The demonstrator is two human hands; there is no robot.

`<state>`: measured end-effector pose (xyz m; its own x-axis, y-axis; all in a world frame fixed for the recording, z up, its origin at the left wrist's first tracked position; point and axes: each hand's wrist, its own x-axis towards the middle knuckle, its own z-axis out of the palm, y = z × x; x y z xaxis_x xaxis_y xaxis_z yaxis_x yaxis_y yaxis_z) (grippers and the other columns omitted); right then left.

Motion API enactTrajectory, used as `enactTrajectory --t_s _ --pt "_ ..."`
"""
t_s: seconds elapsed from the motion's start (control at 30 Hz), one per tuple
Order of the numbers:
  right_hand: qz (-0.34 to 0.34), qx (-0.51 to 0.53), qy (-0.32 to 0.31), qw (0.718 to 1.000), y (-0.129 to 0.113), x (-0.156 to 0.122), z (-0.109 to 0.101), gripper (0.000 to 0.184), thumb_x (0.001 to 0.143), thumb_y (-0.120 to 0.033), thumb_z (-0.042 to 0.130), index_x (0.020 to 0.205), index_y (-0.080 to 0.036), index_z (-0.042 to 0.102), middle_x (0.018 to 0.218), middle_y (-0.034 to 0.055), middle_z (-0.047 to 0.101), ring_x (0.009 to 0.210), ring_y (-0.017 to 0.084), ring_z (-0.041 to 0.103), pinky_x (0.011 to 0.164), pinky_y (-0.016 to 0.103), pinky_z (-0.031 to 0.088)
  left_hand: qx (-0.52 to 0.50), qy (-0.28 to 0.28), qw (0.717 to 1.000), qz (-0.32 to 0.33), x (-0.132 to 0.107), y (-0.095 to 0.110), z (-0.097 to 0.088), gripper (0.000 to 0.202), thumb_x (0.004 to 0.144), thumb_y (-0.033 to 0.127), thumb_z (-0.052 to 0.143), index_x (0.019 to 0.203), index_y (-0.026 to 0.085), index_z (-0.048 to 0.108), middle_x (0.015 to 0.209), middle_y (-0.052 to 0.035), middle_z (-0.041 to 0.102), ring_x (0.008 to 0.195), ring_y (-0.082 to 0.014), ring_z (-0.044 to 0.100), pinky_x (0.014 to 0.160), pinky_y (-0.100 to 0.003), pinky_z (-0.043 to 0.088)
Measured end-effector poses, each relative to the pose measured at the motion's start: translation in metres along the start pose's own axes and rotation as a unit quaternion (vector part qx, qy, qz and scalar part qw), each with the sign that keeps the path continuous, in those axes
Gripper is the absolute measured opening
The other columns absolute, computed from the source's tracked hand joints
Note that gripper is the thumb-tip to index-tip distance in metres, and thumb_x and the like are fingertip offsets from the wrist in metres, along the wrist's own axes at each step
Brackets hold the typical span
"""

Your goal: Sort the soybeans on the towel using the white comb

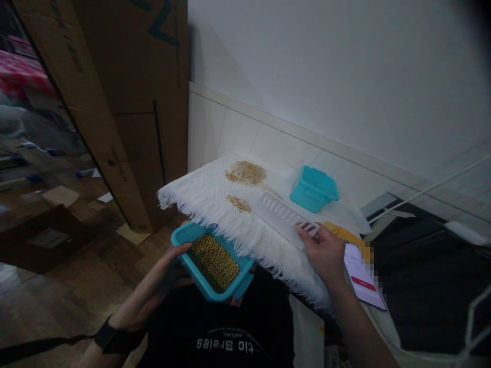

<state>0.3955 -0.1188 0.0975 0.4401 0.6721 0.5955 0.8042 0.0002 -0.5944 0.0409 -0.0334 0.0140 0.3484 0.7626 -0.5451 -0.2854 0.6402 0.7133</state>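
My left hand [172, 267] grips the left side of a turquoise plastic bin [210, 295], its thumb over the rim. The bin is tilted just below the cloth's fringed edge and holds many round yellowish beans [215, 260] that look like soybeans. My right hand [326, 250] pinches the right end of a white slotted plastic panel [280, 220], which lies low over the white cloth [207, 184]. Left of the panel is a small patch of beans [238, 203], with a larger patch of beans [246, 172] farther back.
A second turquoise bin [314, 189] stands at the back of the cloth, near the wall. A lit phone [362, 278] and a yellow item [343, 232] lie right of my right hand. A tall cardboard box [130, 112] stands at the left; papers are on the floor.
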Motion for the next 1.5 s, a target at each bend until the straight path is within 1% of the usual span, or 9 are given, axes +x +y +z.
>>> enactTrajectory --t_s 0.17,0.3,0.4,0.57,0.7,0.87,1.07,1.17,1.5 --pt "-0.007 0.012 -0.018 1.0 -0.011 -0.008 0.0 0.028 0.09 -0.048 0.073 0.085 -0.022 0.081 0.073 0.0041 0.082 0.063 0.024 0.076 0.055 0.029 0.057 -0.004 -0.029 0.999 0.015 -0.008 0.003 0.001 0.068 0.086 0.047 0.086 0.147 0.026 0.065 0.137 -0.0148 0.08 0.112 -0.0347 0.081 0.088 -0.045 0.067" --pt "-0.008 0.015 -0.018 1.0 -0.01 -0.006 0.0 0.026 0.09 -0.047 0.074 0.086 -0.022 0.081 0.073 0.0041 0.081 0.062 0.023 0.076 0.054 0.029 0.055 0.0 -0.015 1.0 0.004 -0.004 0.001 -0.001 0.06 0.087 0.046 0.085 0.14 0.024 0.067 0.138 -0.0158 0.079 0.112 -0.0352 0.082 0.081 -0.042 0.068" --pt "-0.008 0.008 -0.006 1.0 -0.006 -0.005 0.001 0.026 0.09 -0.046 0.074 0.086 -0.021 0.081 0.073 0.0046 0.081 0.061 0.023 0.075 0.054 0.029 0.054 0.001 -0.001 1.0 -0.007 0.002 0.0 -0.001 0.065 0.086 0.049 0.085 0.142 0.024 0.065 0.137 -0.0165 0.079 0.11 -0.0362 0.082 0.076 -0.041 0.068" --pt "-0.007 0.01 -0.016 1.0 -0.006 -0.005 0.005 0.027 0.09 -0.047 0.073 0.086 -0.021 0.081 0.074 0.0053 0.082 0.062 0.024 0.076 0.054 0.029 0.054 -0.003 -0.007 1.0 -0.003 0.001 -0.001 -0.001 0.069 0.086 0.047 0.085 0.148 0.027 0.062 0.144 -0.014 0.077 0.109 -0.0347 0.082 0.08 -0.043 0.068" --pt "-0.01 0.007 -0.01 1.0 -0.008 -0.002 0.008 0.028 0.089 -0.047 0.073 0.087 -0.021 0.081 0.073 0.005 0.082 0.062 0.024 0.077 0.055 0.029 0.056 -0.004 -0.021 1.0 0.0 0.0 -0.002 -0.002 0.065 0.088 0.046 0.084 0.147 0.025 0.065 0.145 -0.0139 0.076 0.11 -0.0327 0.081 0.082 -0.041 0.067" --pt "-0.015 0.01 -0.021 1.0 -0.009 0.003 0.013 0.027 0.088 -0.047 0.072 0.086 -0.021 0.081 0.071 0.0044 0.081 0.061 0.024 0.077 0.056 0.029 0.056 -0.007 -0.007 1.0 -0.016 0.004 -0.002 -0.004 0.067 0.087 0.047 0.084 0.146 0.021 0.065 0.138 -0.0159 0.08 0.106 -0.0347 0.082 0.078 -0.042 0.067" --pt "-0.028 0.044 -0.043 0.998 -0.012 0.005 0.016 0.025 0.089 -0.044 0.073 0.086 -0.021 0.081 0.073 0.0044 0.082 0.063 0.024 0.078 0.057 0.028 0.058 -0.007 -0.029 1.0 0.009 -0.003 -0.001 -0.004 0.064 0.088 0.047 0.084 0.145 0.023 0.067 0.141 -0.0143 0.079 0.116 -0.0345 0.08 0.085 -0.042 0.067" --pt "-0.035 0.046 -0.04 0.998 -0.013 0.004 0.014 0.024 0.089 -0.043 0.074 0.086 -0.021 0.082 0.073 0.0044 0.082 0.063 0.024 0.079 0.057 0.028 0.058 -0.004 -0.023 1.0 0.012 -0.004 -0.001 -0.005 0.061 0.087 0.046 0.085 0.141 0.021 0.069 0.139 -0.0153 0.079 0.117 -0.0358 0.08 0.084 -0.043 0.068" --pt "-0.041 0.021 -0.015 0.999 -0.017 -0.007 0.0 0.023 0.088 -0.042 0.075 0.082 -0.021 0.082 0.068 0.003 0.08 0.057 0.022 0.075 0.052 0.026 0.057 -0.01 -0.03 0.999 0.012 0.002 -0.005 -0.01 0.066 0.087 0.047 0.086 0.146 0.025 0.066 0.146 -0.0145 0.076 0.119 -0.0366 0.079 0.083 -0.043 0.068"
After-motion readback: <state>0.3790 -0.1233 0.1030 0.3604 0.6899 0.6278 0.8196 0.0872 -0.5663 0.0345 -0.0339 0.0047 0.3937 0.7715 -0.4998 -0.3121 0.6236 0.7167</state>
